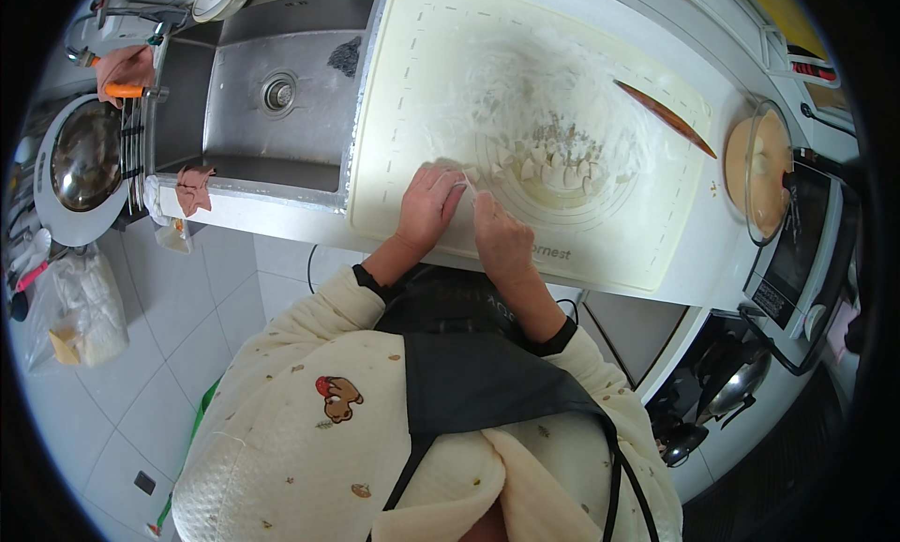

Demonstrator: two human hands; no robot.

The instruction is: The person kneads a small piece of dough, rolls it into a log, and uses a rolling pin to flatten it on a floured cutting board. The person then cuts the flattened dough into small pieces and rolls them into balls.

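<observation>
Right now both hands meet over the near edge of a cream-coloured silicone pastry mat [647,251] dusted with flour, which lies on the white table [281,225]. The left hand [427,207] and the right hand [500,237] are curled narrow, fingertips pinching a small white piece of dough [469,177] between them; how firmly they grip it I cannot tell. Just beyond the fingertips sits a cluster of small cut white dough pieces [555,165], some touching one another.

Sticking looks like the main risk: the cut pieces lie crowded together, and where flour is thin they could fuse or tear when lifted. The piece in the hands sits near the front rim of the mat, so a slip could drop it off the table toward the dark apron [469,354]. A sleeve cuff dragging across the mat could smear flour onto the cream padded jacket.

Well to the right of the right hand lies a long brown wooden spatula [667,118], and farther still a glass-lidded bowl of tan filling [761,172]. Left of the left hand, the stainless steel sink [272,101] is open; flour brushed that way could fall in.
</observation>
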